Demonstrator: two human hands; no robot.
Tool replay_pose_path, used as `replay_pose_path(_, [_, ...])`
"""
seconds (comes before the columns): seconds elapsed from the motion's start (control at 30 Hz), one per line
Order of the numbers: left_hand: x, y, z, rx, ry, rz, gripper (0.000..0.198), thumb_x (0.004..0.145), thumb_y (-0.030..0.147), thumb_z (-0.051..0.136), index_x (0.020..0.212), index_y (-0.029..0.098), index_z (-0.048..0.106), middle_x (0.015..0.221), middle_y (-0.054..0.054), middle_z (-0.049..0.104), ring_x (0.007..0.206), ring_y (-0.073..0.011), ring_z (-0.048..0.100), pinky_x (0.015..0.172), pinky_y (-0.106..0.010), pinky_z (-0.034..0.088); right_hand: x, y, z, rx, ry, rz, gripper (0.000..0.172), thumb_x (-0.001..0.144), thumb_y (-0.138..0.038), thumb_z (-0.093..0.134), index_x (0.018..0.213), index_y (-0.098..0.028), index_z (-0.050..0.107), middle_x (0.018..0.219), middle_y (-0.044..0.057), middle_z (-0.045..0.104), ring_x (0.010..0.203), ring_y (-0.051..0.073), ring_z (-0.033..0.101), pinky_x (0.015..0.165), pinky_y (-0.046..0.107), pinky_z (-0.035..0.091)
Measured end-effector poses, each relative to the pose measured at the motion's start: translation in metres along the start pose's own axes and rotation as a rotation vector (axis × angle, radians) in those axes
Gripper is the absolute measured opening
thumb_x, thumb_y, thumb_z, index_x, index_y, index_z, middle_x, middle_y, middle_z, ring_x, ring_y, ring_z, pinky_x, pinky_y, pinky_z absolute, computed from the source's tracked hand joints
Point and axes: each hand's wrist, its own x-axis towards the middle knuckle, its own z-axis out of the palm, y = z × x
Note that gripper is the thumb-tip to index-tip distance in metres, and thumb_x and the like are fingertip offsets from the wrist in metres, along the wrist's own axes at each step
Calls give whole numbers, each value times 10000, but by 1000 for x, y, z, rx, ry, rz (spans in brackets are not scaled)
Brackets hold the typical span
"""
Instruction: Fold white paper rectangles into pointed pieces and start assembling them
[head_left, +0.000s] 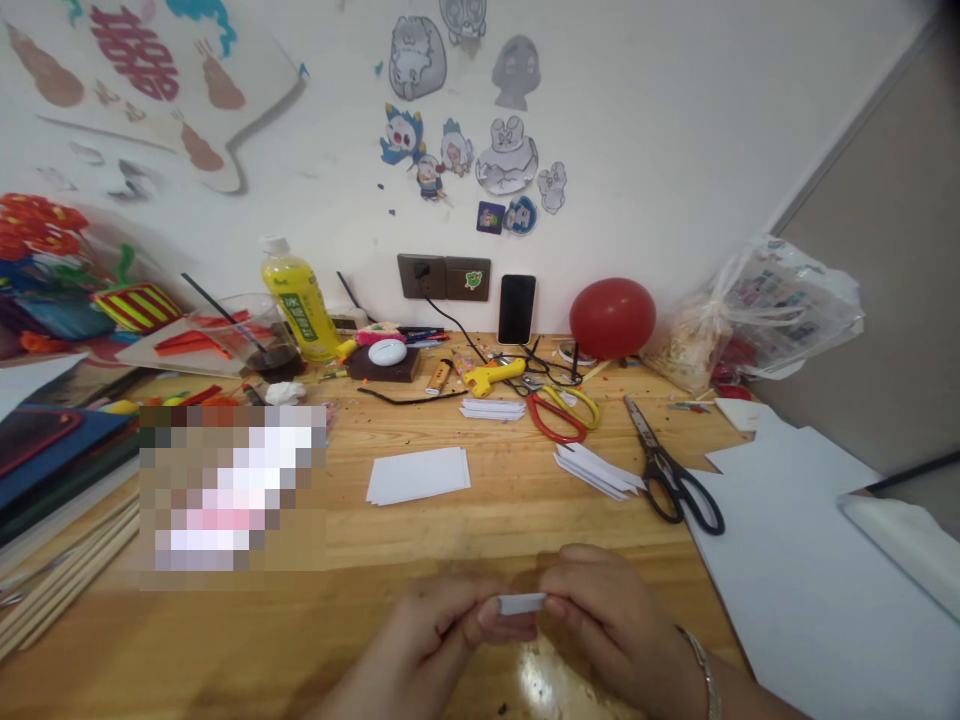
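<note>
Two hands, left (pixel 426 648) and right (pixel 609 622), pinch one paper strip (pixel 521 603) near three paper stacks (pixel 418 474) (pixel 491 408) (pixel 598 470), one black scissors (pixel 671 472).

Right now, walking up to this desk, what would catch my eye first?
The red balloon at the back of the wooden desk stands out first, with the yellow bottle far to its left. Nearest the camera, the left hand and right hand pinch a small white paper strip between them; black scissors lie beyond to the right.
</note>
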Motion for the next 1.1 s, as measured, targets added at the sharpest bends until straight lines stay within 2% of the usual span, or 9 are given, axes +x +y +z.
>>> replay_pose_path(0.1, [0,-2,-3,-128,-23,-55,360,897,478,425,1061,249,649,1009,-42,709,861,-183,677,824,-305,511,1,2,0,16,12,29,444,985,-378,247,719,-188,547,617,11,566,590,132,494,567,239,355])
replay_pose_path(0.2, [-1,-3,-5,-18,53,-73,315,892,422,448,1091,245,617,1024,-40,702,924,-189,658,852,-307,492,1,3,2,-6,-1,67,442,981,-367,253,725,-183,563,617,15,574,584,133,506,557,238,355])
replay_pose_path(0.33, [0,-4,-1,341,64,6,161,844,269,525,911,224,664,863,-27,719,808,-179,653,741,-249,496,1,1,8,-81,-65,29,414,971,-329,275,764,-181,601,623,29,595,600,147,514,561,254,344])
replay_pose_path(0.5, [0,-9,7,568,37,151,238,873,182,403,752,195,608,642,-5,651,575,-125,592,558,-180,440,-1,-1,13,-68,-111,40,367,951,-357,339,768,-188,609,651,33,633,612,152,553,571,249,371])
replay_pose_path(0.57, [0,-9,9,647,11,154,237,854,161,395,694,194,567,612,-4,626,538,-123,570,510,-178,413,-2,0,14,-14,-135,53,395,965,-333,296,762,-190,604,662,30,649,612,141,575,573,235,385])
replay_pose_path(0.7, [-2,-9,10,779,-23,135,178,809,134,425,723,207,562,675,-16,644,574,-142,573,511,-190,405,-4,1,15,21,-156,82,364,943,-323,324,716,-188,574,628,20,631,565,135,564,539,225,386])
replay_pose_path(0.83, [-2,-10,8,755,-8,130,127,754,125,471,678,219,508,625,26,611,516,-119,513,465,-183,352,-3,2,9,48,-194,131,298,928,-277,364,720,-198,561,631,1,630,578,125,571,552,205,393])
replay_pose_path(0.97, [0,-10,4,644,8,94,185,822,144,400,669,221,470,611,45,584,501,-96,479,462,-168,337,-1,5,-1,57,-198,116,386,950,-308,326,648,-197,539,564,-6,606,537,120,561,560,203,406])
replay_pose_path(1.1, [1,-11,-3,611,19,70,265,877,229,336,625,222,414,551,47,512,472,-101,452,453,-176,330,1,9,-11,156,-194,178,424,948,-379,359,640,-193,584,583,-9,640,546,110,592,567,189,431])
